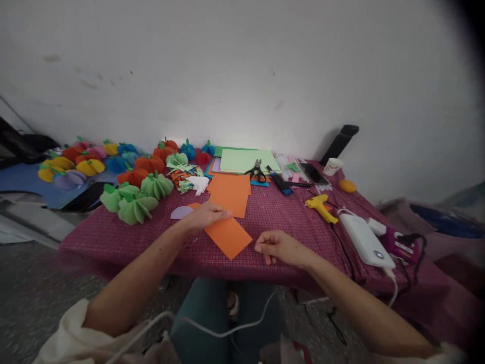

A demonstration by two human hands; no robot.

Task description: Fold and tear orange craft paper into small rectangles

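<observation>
My left hand (pixel 207 214) pinches a folded-looking orange paper (pixel 230 238) near its upper left corner, thumb on top. Just off that paper's right corner is my right hand (pixel 278 247), its fingers curled in with nothing visible in them. Larger orange sheets (pixel 231 194) lie flat beyond the left hand. Beside that hand, partly covered, are a lilac paper half-disc (pixel 181 212) and an orange rounded piece (pixel 194 206). Black-handled scissors (pixel 257 172) rest at the back on a stack of pale green sheets (pixel 242 161).
Green paper pumpkins (pixel 137 207) and other coloured ones (pixel 89 166) crowd the left side, near paper scraps (pixel 187 179). A yellow glue gun (pixel 321 207), a white power bank (pixel 366 238), a purple power strip (pixel 401 247), a phone (pixel 314 173) and a paper cup (pixel 333 166) stand right.
</observation>
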